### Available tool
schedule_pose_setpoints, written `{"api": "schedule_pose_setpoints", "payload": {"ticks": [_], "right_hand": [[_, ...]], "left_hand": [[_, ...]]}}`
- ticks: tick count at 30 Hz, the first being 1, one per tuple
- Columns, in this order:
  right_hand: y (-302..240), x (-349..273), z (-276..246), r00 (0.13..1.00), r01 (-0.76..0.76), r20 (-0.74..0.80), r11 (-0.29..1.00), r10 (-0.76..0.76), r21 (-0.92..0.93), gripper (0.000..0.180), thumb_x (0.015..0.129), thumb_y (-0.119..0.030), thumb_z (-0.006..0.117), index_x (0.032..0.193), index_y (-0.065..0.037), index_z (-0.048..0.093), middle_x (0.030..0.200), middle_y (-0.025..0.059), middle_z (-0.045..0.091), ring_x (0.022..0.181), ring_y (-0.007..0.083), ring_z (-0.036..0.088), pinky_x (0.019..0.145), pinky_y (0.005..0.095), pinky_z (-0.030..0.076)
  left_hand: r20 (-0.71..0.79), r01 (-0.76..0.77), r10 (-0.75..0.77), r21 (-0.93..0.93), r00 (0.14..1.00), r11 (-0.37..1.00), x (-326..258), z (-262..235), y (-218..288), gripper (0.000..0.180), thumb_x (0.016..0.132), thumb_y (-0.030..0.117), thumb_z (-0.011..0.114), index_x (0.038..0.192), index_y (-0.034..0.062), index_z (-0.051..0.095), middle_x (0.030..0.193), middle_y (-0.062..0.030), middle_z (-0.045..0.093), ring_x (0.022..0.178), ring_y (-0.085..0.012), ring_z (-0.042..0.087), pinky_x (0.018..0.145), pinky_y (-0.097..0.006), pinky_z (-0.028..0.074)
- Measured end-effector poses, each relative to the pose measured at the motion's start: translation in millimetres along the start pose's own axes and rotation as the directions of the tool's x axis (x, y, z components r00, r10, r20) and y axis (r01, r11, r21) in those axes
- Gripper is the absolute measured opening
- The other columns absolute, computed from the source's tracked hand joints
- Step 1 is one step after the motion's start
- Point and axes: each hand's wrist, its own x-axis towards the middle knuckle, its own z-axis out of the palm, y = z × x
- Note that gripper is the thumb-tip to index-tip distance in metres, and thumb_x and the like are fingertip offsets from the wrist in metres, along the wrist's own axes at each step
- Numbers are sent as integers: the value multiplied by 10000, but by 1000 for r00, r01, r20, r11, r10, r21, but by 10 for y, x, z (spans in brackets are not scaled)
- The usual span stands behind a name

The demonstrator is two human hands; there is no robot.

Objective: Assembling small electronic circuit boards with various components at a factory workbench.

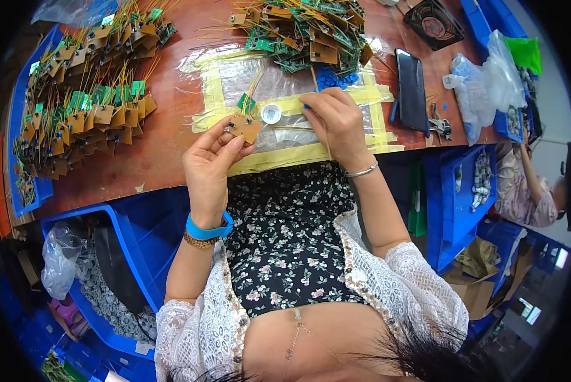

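Observation:
My left hand (216, 159) pinches a small brown circuit board (244, 129) by its edge. Thin yellow and red wires run up from around it, and a small green circuit board (246, 103) lies just beyond. A little to the right, my right hand (339, 124) hangs over the taped plastic sheet (285, 148) with its fingers closed. At its fingertips shows a small blue piece (306, 106), too tiny to make out fully. Between both hands stands a small round white dish (271, 114). Beside it a thin stick (292, 128) points toward my right hand.
Wired boards fill a blue tray (43, 191) at left; more boards (311, 38) are heaped ahead, beside loose blue pieces (336, 77). To the right are a phone (411, 92), keys (439, 124), a fan (433, 25) and plastic bags (473, 95). Another person's sleeve (521, 191) shows far right.

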Motion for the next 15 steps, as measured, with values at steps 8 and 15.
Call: {"api": "schedule_pose_setpoints", "payload": {"ticks": [8,15], "right_hand": [[-13,37,36,997,53,66,988,-44,-142,210,723,18,703,922,-31,656,802,79,636,790,261,593,707,378,455],[-58,45,73,996,67,72,981,-54,-182,243,704,25,677,930,-53,633,826,65,631,800,255,583,704,372,426]], "left_hand": [[18,-46,45,59,999,997,-22,28,7,375,909,-53,608,1275,-102,542,950,-84,632,852,-160,670,791,-284,599],[56,-69,64,96,996,993,-15,17,0,358,910,-65,596,1262,-105,550,952,-94,633,864,-154,664,796,-282,597]]}}
